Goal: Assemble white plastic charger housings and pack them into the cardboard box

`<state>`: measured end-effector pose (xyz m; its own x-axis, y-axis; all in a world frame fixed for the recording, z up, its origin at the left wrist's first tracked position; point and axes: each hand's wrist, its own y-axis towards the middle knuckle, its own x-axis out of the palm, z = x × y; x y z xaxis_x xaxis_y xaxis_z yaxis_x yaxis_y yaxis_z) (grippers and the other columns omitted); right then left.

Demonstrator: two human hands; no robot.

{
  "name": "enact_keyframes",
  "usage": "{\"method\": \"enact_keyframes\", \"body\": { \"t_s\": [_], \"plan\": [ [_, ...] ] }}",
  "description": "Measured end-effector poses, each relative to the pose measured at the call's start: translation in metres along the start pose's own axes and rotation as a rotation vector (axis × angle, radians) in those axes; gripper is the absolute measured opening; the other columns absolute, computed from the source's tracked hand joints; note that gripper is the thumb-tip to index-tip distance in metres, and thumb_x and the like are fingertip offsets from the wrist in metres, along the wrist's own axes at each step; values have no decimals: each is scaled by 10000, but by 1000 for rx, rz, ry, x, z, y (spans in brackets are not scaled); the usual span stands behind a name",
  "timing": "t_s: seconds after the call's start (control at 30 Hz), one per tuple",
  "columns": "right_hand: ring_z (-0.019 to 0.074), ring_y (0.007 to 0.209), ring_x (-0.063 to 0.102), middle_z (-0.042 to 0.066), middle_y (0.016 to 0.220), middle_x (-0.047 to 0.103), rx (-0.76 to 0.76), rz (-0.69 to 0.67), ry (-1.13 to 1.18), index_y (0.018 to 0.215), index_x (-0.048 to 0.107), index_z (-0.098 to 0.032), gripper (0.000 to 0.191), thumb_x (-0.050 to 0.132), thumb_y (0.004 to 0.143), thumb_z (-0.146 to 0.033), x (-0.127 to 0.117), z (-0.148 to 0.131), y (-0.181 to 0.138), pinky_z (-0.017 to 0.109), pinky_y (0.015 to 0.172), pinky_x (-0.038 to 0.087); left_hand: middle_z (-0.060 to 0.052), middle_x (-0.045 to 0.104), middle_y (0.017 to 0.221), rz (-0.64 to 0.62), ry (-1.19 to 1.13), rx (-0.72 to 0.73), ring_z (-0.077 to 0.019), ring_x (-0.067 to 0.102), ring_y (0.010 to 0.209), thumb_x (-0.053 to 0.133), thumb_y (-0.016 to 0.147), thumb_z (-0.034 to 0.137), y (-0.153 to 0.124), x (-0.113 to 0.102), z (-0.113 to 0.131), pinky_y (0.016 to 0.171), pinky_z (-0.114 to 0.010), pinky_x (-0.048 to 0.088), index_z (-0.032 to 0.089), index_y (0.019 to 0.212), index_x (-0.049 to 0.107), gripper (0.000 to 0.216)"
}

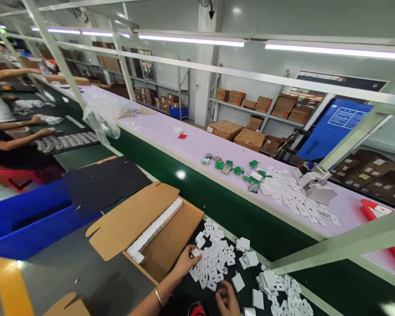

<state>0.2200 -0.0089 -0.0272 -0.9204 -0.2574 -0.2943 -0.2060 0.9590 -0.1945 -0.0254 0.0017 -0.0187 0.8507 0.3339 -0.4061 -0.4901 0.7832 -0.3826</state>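
My left hand is at the left edge of a pile of flat white plastic plates with cut-outs. Its thumb and fingers close on a small white plastic piece, partly hidden by the fingertips. Below the pile, my right hand has its thumb and fingers apart, with nothing visible between them. Just beyond it lies a white square plastic housing. Left of the pile stands an open cardboard box, with a row of white blocks along its far left side.
More white housings and plates lie to the right. Behind a green panel, a raised shelf carries green circuit boards and white plates. A blue bin is at left. Co-workers' arms show further left.
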Motion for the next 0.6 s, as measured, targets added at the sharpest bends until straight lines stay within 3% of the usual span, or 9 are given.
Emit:
{"method": "enact_keyframes", "body": {
  "t_s": [0.1, 0.2, 0.4, 0.6],
  "plan": [
    [160, 525, 613, 23, 745, 696, 44, -130, -51, 1024, 740, -177, 759, 733, 639, -831, -8, 7, 9, 285, 561, 529, -113, 684, 1159, 226, 106, -40, -252, 676, 1072, 702, 848, 170, 25, -43, -16, 904, -326, 511, 144, 1205, 558, 385],
    [209, 624, 672, 30, 729, 699, 98, -271, -77, 992, 742, -188, 792, 742, 591, -871, -12, 13, 19, 312, 630, 563, -165, 612, 1325, 377, 262, -66, -284, 639, 1165, 635, 904, 177, 42, -76, -42, 934, -359, 494, 144, 1255, 538, 366],
    [225, 681, 665, 56, 784, 716, 73, -370, -114, 1025, 741, -203, 696, 704, 714, -824, -15, 16, 18, 329, 651, 557, -176, 634, 1281, 438, 616, -60, -354, 536, 1287, 629, 866, 165, 50, -115, -88, 1088, -468, 399, 161, 1223, 621, 357],
    [230, 707, 673, 64, 828, 726, 54, -400, -158, 1054, 737, -209, 622, 683, 779, -765, -13, 17, 13, 347, 693, 566, -258, 560, 1357, 516, 817, -152, -423, 488, 1282, 607, 869, 213, 43, -129, -113, 1084, -537, 358, 84, 1277, 636, 429]
  ]
}}
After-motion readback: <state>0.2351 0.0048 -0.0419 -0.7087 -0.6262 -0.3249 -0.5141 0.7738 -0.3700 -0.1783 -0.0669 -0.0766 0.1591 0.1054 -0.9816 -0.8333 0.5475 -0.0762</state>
